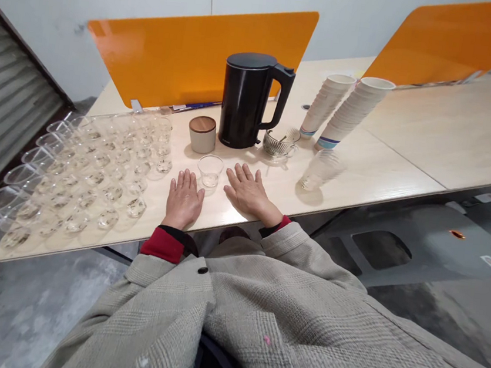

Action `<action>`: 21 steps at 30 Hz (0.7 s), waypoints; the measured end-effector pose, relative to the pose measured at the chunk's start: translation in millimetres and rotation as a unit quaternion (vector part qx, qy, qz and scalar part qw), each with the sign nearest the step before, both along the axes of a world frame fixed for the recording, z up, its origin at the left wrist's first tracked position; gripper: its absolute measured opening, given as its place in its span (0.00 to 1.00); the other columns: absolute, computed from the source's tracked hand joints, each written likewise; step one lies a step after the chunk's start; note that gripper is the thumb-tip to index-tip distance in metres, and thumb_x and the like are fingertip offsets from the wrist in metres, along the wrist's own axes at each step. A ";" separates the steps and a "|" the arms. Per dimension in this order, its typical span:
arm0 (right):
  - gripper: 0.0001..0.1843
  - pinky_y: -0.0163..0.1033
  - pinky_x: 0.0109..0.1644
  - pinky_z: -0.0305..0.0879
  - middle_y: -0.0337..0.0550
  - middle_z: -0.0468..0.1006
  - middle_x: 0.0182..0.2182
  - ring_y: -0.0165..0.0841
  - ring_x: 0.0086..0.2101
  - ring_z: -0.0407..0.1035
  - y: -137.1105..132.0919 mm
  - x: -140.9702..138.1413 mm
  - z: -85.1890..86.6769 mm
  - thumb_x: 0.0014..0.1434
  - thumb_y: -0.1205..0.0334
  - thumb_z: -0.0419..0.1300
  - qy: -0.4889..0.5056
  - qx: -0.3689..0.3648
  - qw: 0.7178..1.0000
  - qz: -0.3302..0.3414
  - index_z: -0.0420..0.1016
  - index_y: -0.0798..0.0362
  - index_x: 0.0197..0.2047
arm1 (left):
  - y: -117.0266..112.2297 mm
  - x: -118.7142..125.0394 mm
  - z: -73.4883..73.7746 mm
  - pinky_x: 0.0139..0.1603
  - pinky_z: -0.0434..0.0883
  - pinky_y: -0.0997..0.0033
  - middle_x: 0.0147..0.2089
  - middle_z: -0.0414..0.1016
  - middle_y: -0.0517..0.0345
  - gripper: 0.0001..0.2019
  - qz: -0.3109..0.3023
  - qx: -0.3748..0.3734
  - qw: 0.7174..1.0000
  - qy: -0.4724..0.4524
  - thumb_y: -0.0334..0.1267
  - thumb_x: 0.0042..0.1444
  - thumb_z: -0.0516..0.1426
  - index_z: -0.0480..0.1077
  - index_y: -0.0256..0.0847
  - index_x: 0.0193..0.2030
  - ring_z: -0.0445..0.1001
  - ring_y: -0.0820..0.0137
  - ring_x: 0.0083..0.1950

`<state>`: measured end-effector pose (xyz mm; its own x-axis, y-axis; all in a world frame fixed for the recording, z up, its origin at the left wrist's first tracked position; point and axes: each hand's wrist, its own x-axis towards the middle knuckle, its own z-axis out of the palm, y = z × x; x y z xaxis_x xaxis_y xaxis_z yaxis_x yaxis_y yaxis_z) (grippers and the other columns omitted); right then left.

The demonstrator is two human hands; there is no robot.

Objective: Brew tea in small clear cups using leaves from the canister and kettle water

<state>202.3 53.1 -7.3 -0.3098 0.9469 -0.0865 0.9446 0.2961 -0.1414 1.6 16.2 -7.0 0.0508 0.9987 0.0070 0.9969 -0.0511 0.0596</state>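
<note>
The left hand (184,199) and right hand (248,195) rest palm-down and empty on the near side of the pale table (394,162), where gentle movement should spare the clear cup (210,174) standing between them.

A pale table (390,159) carries rows of clear cups (95,177), one lone cup (210,175), a lidded jar (201,137), black kettle (244,104), glass mug (277,145), paper-cup stacks (350,117) and nested clear cups (316,173)
</note>
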 end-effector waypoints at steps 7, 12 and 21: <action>0.37 0.72 0.81 0.36 0.56 0.41 0.83 0.54 0.81 0.35 0.7 2.2 -2.9 0.77 0.54 0.41 -0.010 0.011 1.000 0.008 0.46 0.56 0.84 | 1.2 -1.9 -4.1 0.85 0.48 0.45 0.85 0.46 0.39 0.33 0.002 0.017 1.000 -0.002 0.43 0.75 0.40 0.52 0.27 0.82 0.46 0.54 0.87; 0.37 0.72 0.81 0.36 0.56 0.41 0.83 0.55 0.81 0.35 0.4 2.5 -2.7 0.77 0.54 0.41 -0.008 0.010 1.000 0.010 0.46 0.56 0.84 | 0.6 -1.5 -2.6 0.85 0.48 0.46 0.85 0.45 0.39 0.34 0.002 0.013 1.000 0.006 0.43 0.75 0.40 0.51 0.25 0.82 0.45 0.54 0.87; 0.37 0.72 0.81 0.37 0.55 0.41 0.83 0.55 0.81 0.35 1.6 3.0 -3.3 0.77 0.53 0.41 -0.012 0.014 1.000 0.011 0.46 0.56 0.84 | 1.9 -2.7 -4.8 0.85 0.49 0.45 0.85 0.47 0.39 0.33 -0.003 0.020 1.000 0.008 0.43 0.75 0.41 0.52 0.27 0.82 0.46 0.53 0.87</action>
<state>205.3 54.7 -10.6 -0.3291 0.9418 -0.0680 0.9408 0.3208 -0.1095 -1.1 18.1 -11.8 0.0565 0.9973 0.0463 0.9974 -0.0584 0.0410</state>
